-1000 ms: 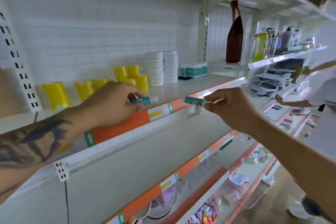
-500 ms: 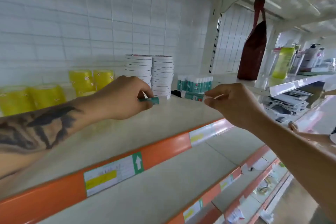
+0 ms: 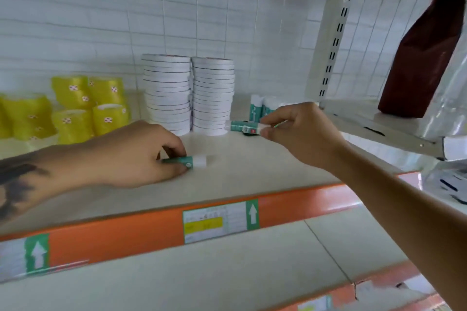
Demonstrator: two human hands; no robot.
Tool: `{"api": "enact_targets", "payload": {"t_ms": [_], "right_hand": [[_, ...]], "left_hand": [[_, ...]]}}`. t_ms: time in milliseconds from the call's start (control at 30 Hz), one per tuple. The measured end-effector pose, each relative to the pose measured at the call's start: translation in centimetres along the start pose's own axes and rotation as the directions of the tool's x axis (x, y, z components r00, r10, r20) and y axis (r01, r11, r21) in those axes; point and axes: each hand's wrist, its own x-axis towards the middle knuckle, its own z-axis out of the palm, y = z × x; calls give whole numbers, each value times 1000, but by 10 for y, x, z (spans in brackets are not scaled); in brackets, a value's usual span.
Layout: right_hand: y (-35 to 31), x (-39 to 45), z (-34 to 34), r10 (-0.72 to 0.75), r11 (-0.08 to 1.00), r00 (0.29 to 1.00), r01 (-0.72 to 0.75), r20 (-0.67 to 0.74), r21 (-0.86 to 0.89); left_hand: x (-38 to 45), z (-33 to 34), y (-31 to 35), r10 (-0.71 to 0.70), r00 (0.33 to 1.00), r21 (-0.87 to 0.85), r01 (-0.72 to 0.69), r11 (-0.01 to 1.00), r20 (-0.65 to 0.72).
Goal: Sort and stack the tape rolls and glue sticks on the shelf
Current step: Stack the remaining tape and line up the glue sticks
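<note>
Left hand sits low over the shelf, fingers curled round a teal glue stick w/ white cap; the stick lies horizontal, cap pointing away from the palm toward the right hand, and appears to touch or nearly touch the shelf surface, can't tell which. Right hand is raised slightly, further back and to the right of the left hand, pinching a second glue stick between thumb and fingertips; that stick is also horizontal, its white end toward the tape stacks. A dark item lies on the shelf just under the right hand's fingers, too hidden to identify. Directly behind the right hand, upright glue sticks stand grouped at the back of the shelf, partly hidden by the knuckles. Beyond and between the two hands stand two stacks of white tape rolls, side by side, touching or nearly so. Behind the left hand and off to its outer side: yellow tape rolls, some stacked two high. In front of both hands, the shelf edge carries an orange strip w/ a price label. Past the right hand, on the adjoining shelf section, a dark red bag stands upright.
</note>
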Motion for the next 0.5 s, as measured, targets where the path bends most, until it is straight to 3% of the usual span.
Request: {"api": "enact_targets", "payload": {"t_ms": [67, 167, 333, 500], "right_hand": [[6, 7, -13, -26, 998, 997, 22, 74, 54], [15, 18, -27, -81, 994, 982, 68, 172, 82], [23, 31, -38, -176, 972, 953, 129, 247, 195], [14, 44, -54, -226, 936, 961, 170, 159, 308]], "left_hand": [[5, -4, 14, -104, 995, 11, 104, 995, 7], [15, -9, 34, -218, 970, -70, 211, 975, -110], [43, -9, 75, -157, 948, -193, 105, 976, -278], [78, -13, 89, -114, 966, -440, -1, 898, -234]]}}
